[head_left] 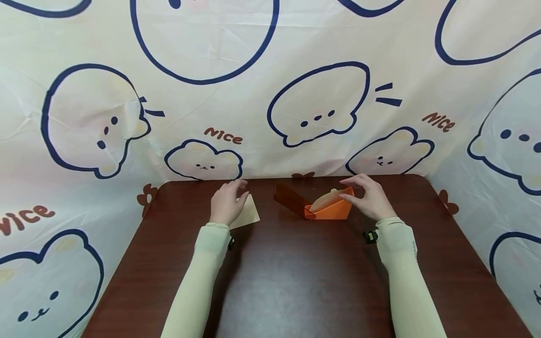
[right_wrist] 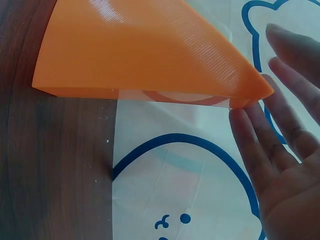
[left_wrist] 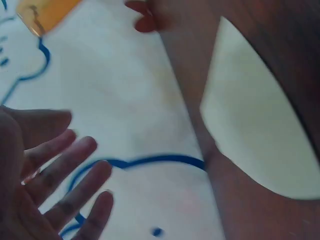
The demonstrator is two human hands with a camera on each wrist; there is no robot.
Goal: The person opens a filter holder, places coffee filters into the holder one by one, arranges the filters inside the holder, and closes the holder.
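Note:
A cream, fan-shaped piece of paper, much like a coffee filter, lies on the table at the left. My left hand hovers over its left side in the head view, fingers spread and holding nothing. To the right stands an orange wedge-shaped case with its see-through brown lid swung out to the left. Another cream paper sticks up inside the case. My right hand is at the case's upper right corner, fingers extended; whether they touch it I cannot tell.
The dark brown table ends at a cartoon-printed white curtain just behind the case and paper. The curtain also runs along both sides. A small dark device sits at my right wrist.

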